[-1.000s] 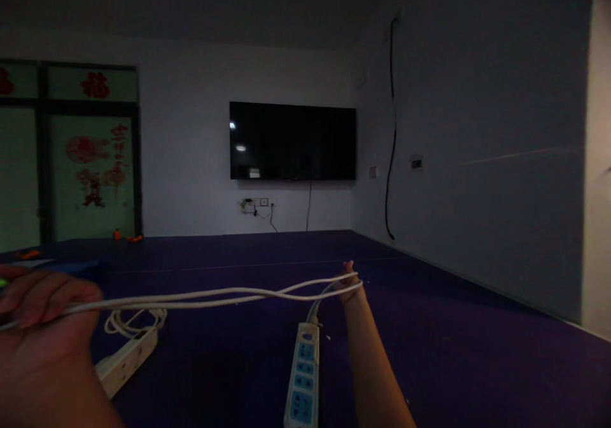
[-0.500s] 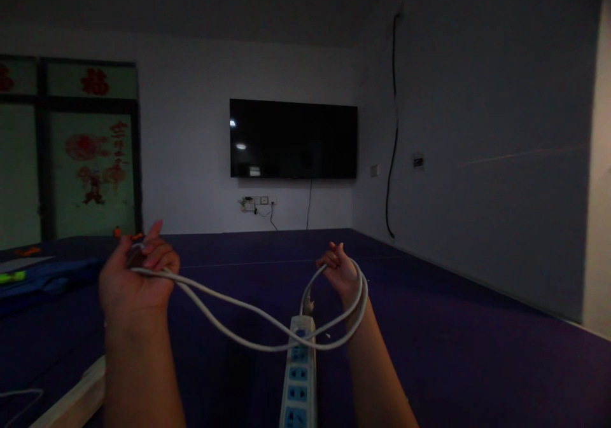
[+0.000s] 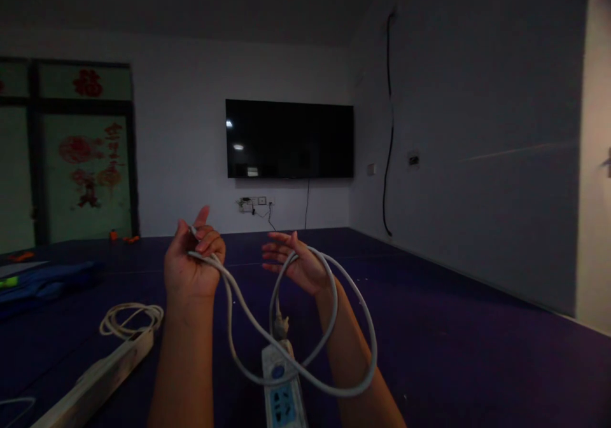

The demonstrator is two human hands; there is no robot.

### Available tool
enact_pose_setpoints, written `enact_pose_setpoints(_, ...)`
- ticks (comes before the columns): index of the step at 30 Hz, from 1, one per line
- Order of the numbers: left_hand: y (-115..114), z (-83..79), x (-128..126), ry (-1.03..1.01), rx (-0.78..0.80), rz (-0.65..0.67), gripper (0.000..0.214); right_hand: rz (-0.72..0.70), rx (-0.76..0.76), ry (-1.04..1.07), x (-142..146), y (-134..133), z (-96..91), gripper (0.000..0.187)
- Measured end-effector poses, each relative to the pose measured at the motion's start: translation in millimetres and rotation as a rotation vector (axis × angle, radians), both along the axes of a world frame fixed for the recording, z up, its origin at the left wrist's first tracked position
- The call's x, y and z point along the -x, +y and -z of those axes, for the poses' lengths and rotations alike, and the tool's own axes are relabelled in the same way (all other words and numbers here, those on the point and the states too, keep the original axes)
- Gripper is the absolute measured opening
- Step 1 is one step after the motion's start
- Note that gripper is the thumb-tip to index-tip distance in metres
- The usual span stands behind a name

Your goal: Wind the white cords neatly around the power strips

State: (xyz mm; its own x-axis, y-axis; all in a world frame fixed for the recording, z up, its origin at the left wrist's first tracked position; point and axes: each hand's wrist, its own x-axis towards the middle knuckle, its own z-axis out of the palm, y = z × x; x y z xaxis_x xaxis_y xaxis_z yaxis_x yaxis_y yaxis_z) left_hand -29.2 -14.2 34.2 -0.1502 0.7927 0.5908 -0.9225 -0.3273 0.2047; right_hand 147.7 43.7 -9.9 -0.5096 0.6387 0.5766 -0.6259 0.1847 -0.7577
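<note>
A white cable [image 3: 373,336] hangs in loose loops between my two hands. My left hand [image 3: 195,259] is closed around it, with the index finger pointing up. My right hand [image 3: 298,262] has its fingers stretched out and apart; the loops pass over it near the thumb and wrist. Below the right hand dangles the cable's plug [image 3: 281,327], just above the end of a white power strip [image 3: 285,399] with blue sockets. The strip's near part is cut off by the frame's lower edge.
On the purple surface [image 3: 453,352], a second power strip [image 3: 102,374] lies at left beside its coiled cord [image 3: 128,323]. Farther left are folded blue cloth [image 3: 52,278] and small orange objects [image 3: 131,240]. A television [image 3: 289,138] hangs on the far wall.
My left hand has moved right, closer to my right hand. The right hand has moved left and its fingers have spread. The cable loops hang wider and lower.
</note>
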Motion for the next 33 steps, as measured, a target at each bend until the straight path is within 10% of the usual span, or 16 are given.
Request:
enact_pose_setpoints(10,1.8,-8.2,-12.5,-0.168,0.066,-0.070,0.045,-0.051,-0.313,-0.307,26.9,-14.3,5.6,0.051)
enact_pose_setpoints(18,-1.3,-12.5,-29.7,-0.153,0.341,-0.427,0.034,-0.181,-0.485,-0.443,29.6,-17.7,1.7,0.055)
enact_pose_setpoints(25,14.2,4.8,-30.0,0.463,0.306,-0.606,0.017,-0.083,-0.274,-0.279,29.1,-12.4,4.8,0.054)
enact_pose_setpoints(33,10.3,16.8,-41.9,1.131,0.086,-0.348,0.037,0.199,-0.042,0.144,24.0,-0.1,-0.2,0.046)
